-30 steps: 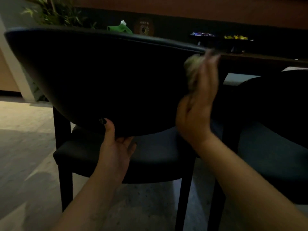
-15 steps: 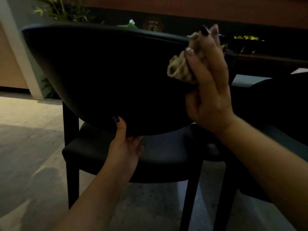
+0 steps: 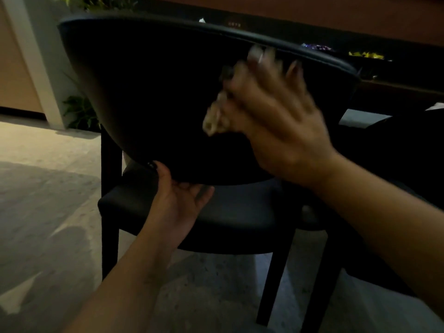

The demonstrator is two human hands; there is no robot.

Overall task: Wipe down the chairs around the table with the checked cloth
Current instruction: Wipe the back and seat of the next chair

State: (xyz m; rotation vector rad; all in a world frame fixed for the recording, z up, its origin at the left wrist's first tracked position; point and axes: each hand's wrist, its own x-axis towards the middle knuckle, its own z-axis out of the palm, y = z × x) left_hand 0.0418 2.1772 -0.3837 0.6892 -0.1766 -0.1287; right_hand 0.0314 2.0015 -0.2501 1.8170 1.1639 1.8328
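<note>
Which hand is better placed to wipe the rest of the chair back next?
The right hand: it holds the cloth against the backrest. The left hand grips its lower edge.

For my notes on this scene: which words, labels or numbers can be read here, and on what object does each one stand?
None can be read with certainty.
Small pale characters on the dark surface behind the chair back: too small and blurred to read.
Cloth, right hand, left hand: no text visible.
</note>
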